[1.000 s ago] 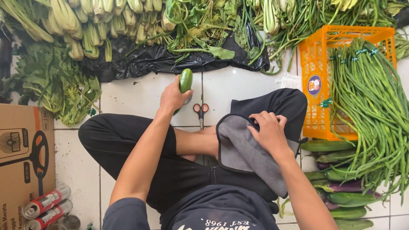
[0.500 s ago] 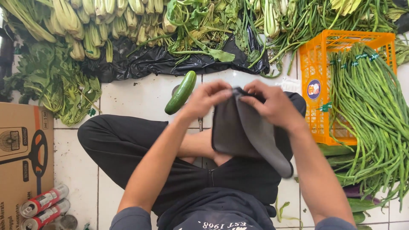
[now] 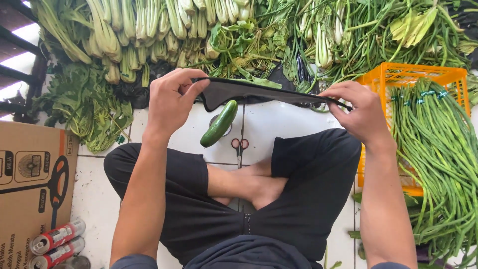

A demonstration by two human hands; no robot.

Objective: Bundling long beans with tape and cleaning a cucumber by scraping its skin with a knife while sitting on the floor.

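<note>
Orange crate under long beans; cardboard box; scissors; perhaps three cans.

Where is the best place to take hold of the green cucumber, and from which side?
Probably around the cucumber's thick middle, coming from its lower right. It slants from upper right to lower left, and its top end sits under the dark cloth stretched between the left hand and right hand, so the upper part is crowded.

White tiled floor, daylight

cloth: dark matt fabric | cucumber: glossy | crate: orange plastic
</note>
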